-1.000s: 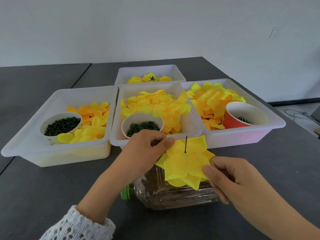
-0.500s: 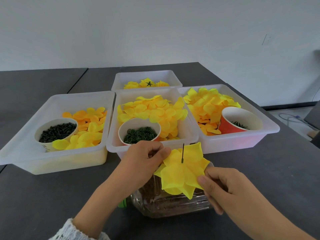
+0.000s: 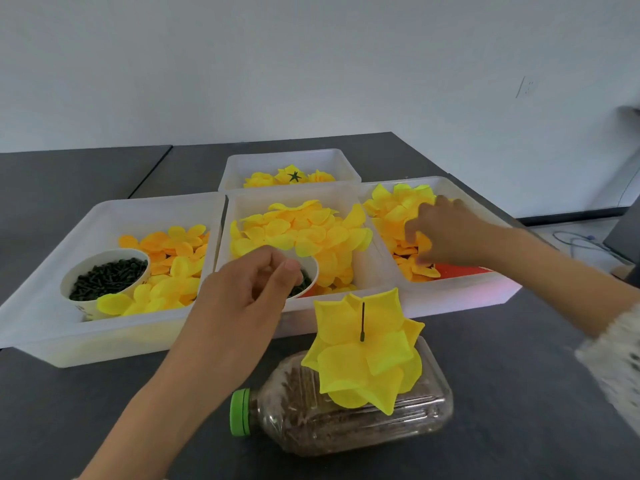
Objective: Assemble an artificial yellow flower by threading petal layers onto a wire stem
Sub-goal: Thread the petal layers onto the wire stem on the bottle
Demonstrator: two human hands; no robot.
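**Both hands in the bins, flower standing alone**

While the half-built yellow flower [image 3: 363, 355] stands free on its dark wire stem [image 3: 362, 322], neither hand touches it. The stem pokes up through the middle of the stacked petal layers, and the flower sits over a clear plastic bottle [image 3: 346, 414] lying on its side on the dark table [image 3: 519, 393]; the bottle has a green cap [image 3: 240, 412] and brown granular filling (how the stem is fixed below the petals is hidden).

The left hand [image 3: 249, 296] hangs over the white paper cup [image 3: 308, 275] of small dark green pieces in the middle bin [image 3: 374, 271], its fingertips bunched together at the cup's mouth; whether they pinch a piece cannot be told.

The right hand [image 3: 446, 233] reaches into the right bin [image 3: 485, 289], fingers curled down onto the heap of loose yellow petals [image 3: 394, 209]; whether it actually holds a petal cannot be told either. A red cup [image 3: 460, 270] shows just below that hand.

The left bin [image 3: 114, 327] holds orange and yellow petals plus another paper cup [image 3: 107, 278] of dark pieces. The far bin [image 3: 291, 164] holds finished yellow flowers [image 3: 291, 176], one showing a green star-shaped calyx.
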